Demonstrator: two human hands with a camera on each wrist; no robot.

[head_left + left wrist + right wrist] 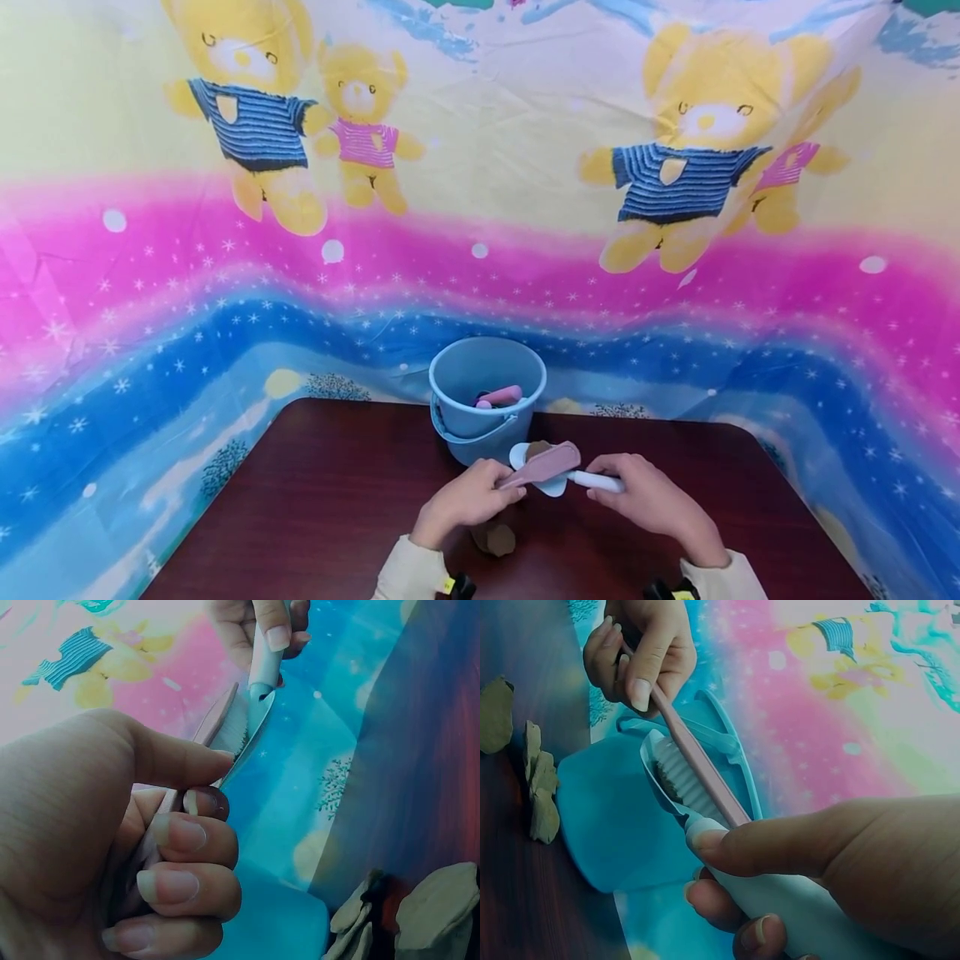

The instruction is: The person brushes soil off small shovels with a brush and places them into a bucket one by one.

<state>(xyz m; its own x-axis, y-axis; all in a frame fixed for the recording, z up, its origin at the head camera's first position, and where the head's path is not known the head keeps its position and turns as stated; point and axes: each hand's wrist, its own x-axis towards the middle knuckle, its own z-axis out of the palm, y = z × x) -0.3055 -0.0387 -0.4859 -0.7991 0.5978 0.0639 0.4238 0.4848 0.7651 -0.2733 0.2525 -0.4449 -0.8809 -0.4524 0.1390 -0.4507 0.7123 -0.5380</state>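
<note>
My left hand point(472, 498) grips the handle of a pink brush point(553, 461) with white bristles point(686, 776). Curled fingers and the thumb wrap that handle in the left wrist view. My right hand point(645, 496) holds a small trowel by its white handle point(597, 481), thumb along the top. Against the trowel's pale, curved blade point(654, 780) lie the bristles, with some brown matter showing between them. Both tools are held above the table, in front of the bucket. The brush covers part of the blade in the head view.
A blue bucket point(480, 454) stands at the table's back with pink-handled things point(501, 395) inside. Brown, flaky lumps point(495, 539) lie on the dark red table point(337, 500), one by my left wrist. A bear-print cloth point(480, 183) hangs behind.
</note>
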